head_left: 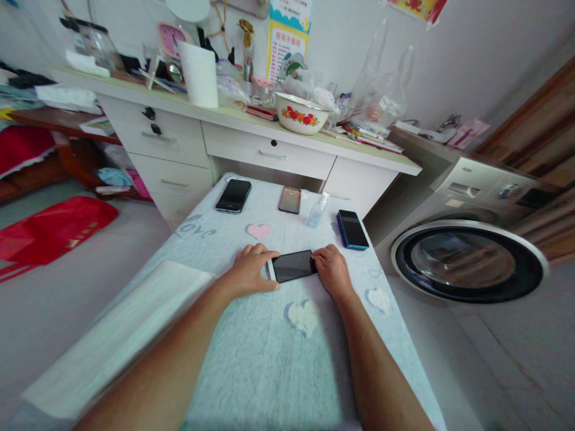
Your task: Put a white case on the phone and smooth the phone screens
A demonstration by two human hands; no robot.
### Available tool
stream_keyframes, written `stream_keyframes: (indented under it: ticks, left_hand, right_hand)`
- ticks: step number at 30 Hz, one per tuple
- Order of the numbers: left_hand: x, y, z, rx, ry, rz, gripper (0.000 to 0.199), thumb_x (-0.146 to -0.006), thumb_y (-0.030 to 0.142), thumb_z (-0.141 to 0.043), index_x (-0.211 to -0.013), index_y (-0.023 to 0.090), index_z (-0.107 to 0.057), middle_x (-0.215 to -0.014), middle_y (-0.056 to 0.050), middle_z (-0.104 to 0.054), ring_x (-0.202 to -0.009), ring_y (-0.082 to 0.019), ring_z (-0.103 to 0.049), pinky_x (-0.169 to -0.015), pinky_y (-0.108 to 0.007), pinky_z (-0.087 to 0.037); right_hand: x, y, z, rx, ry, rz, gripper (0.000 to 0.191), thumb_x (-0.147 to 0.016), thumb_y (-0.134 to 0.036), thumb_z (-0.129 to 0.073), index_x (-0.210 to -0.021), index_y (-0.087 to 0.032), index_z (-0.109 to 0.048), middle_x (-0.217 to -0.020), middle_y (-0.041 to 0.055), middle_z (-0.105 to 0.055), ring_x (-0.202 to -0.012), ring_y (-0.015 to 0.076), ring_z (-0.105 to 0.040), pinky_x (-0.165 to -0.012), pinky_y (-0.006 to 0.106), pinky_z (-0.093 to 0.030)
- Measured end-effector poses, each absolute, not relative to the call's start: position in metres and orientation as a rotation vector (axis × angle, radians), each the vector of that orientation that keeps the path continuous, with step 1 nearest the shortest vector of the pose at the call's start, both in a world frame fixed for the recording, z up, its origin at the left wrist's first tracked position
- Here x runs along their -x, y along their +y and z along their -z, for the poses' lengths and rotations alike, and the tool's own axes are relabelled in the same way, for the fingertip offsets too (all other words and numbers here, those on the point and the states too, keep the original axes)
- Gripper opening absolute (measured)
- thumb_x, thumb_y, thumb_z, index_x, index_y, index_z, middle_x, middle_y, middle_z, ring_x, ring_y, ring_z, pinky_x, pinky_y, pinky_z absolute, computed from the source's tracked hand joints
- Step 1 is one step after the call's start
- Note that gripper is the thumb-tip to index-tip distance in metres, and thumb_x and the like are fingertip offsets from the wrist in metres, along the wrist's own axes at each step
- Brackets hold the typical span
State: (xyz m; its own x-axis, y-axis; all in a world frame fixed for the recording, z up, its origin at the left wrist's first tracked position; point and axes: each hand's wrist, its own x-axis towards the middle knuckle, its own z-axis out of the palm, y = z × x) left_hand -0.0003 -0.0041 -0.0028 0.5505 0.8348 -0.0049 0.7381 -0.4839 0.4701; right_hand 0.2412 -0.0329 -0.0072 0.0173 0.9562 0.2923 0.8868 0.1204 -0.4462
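A smartphone (294,266) with a dark screen and a white left end lies face up on the cloth-covered table (269,371). My left hand (252,269) grips its left end, thumb at the upper edge and fingers at the lower corner. At the right end, my right hand (332,269) has its fingers bent and pressed together on the phone's edge and corner; whether a thin film is between them I cannot make out. Beyond the hands are a clear spray bottle (317,211) and a brown translucent phone case (290,200).
Two more dark phones lie on the table, a black phone (233,196) far left and a blue-edged phone (353,229) at right. A white sheet (121,335) runs along the left side. Behind stands a cluttered white desk (274,152); a washing machine (467,257) is at right.
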Motion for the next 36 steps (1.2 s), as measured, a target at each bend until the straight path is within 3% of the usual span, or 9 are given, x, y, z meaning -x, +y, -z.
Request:
stream_keyframes:
  ticks: [15, 36]
  left_hand:
    - [0.000, -0.004, 0.001, -2.365, 1.281, -0.311, 0.072, -0.059, 0.051, -0.069, -0.126, 0.031, -0.050, -0.116, -0.004, -0.051, -0.109, -0.027, -0.044, -0.093, -0.036, -0.034]
    - [0.000, -0.003, 0.005, -2.356, 1.262, -0.318, 0.075, -0.060, 0.053, -0.068, -0.128, 0.031, -0.048, -0.117, -0.005, -0.050, -0.109, -0.027, -0.043, -0.093, -0.037, -0.033]
  right_hand:
    - [-0.238, -0.020, 0.011, 1.794, -1.810, -0.153, 0.021, -0.085, -0.017, -0.049, -0.086, -0.020, -0.070, -0.085, 0.0034, -0.057, -0.079, 0.0135, -0.054, -0.077, 0.023, -0.039]
    - [-0.268, -0.052, -0.020, 1.751, -2.027, -0.510, 0.022, -0.074, -0.010, -0.048, -0.080, -0.018, -0.068, -0.081, 0.0025, -0.062, -0.076, 0.0137, -0.056, -0.071, 0.023, -0.040]
